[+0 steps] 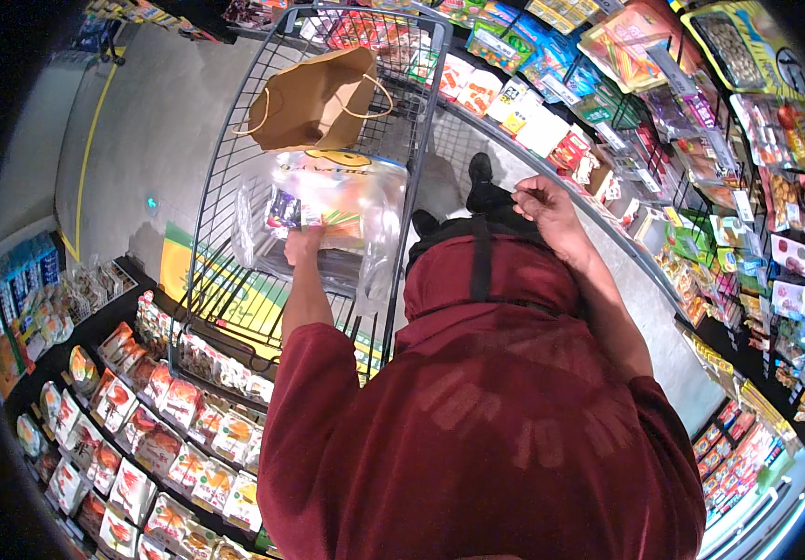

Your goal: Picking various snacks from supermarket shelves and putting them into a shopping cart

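Observation:
My left hand (304, 245) reaches over the side of a wire shopping cart (199, 271) and grips the edge of a pale packet with coloured stripes (345, 222). Glare washes out part of that packet. It lies over a large clear plastic bag (379, 233), with a small dark purple packet (281, 209) close by the hand. Beyond them in the cart, a brown paper bag with rope handles (314, 103) stands with its mouth open. My right hand (546, 210) hangs in front of my body beside the shelf, fingers curled and thumb against them, nothing visible in it.
Shelves of hanging snack packets (682, 121) curve along the right. At the lower left, a rack of white and red pouches (155, 406) borders the cart. A yellow-green floor mat (177, 257) lies under the cart, and a yellow line (85, 168) runs along the grey floor.

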`<state>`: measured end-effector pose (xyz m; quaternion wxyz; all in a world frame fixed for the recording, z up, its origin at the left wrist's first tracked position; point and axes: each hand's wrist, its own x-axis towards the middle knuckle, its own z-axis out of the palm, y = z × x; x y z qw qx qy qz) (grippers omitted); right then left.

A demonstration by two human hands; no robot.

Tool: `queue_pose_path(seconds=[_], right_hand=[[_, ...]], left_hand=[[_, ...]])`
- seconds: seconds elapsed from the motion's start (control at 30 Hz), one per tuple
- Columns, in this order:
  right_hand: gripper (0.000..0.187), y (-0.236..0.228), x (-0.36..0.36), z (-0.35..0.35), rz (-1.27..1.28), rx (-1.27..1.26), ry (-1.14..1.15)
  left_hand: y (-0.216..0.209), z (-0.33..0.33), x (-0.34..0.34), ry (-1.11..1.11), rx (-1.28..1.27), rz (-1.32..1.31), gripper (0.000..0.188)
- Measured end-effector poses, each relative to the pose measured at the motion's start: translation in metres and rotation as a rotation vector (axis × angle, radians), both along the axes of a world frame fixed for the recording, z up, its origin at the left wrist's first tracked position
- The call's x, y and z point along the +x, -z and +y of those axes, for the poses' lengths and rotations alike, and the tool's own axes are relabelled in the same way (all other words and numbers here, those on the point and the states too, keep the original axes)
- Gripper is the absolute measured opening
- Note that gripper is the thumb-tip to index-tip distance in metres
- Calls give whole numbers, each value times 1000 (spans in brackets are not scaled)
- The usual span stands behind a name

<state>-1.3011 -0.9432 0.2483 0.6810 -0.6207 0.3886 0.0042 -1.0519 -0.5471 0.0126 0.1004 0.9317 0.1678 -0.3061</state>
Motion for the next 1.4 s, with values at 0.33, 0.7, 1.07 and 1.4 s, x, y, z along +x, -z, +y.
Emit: queue_pose_path(seconds=[0.33,0.7,1.07,1.4], right_hand=[[17,23,0,8,-18,-35,-114],[19,43,-18,-32,-99,-56,-214],[20,53,-62,-113,-191,-23,-307],[18,35,-83,-147,-152,120,-458]], left_hand=[[26,17,-21,-44,-449,-51,72],[-77,-23,-45,80,-440,-312,42],[-224,-54,-117,26,358,-433,37],[-300,-76,-237,-471,-752,-1125,32]])
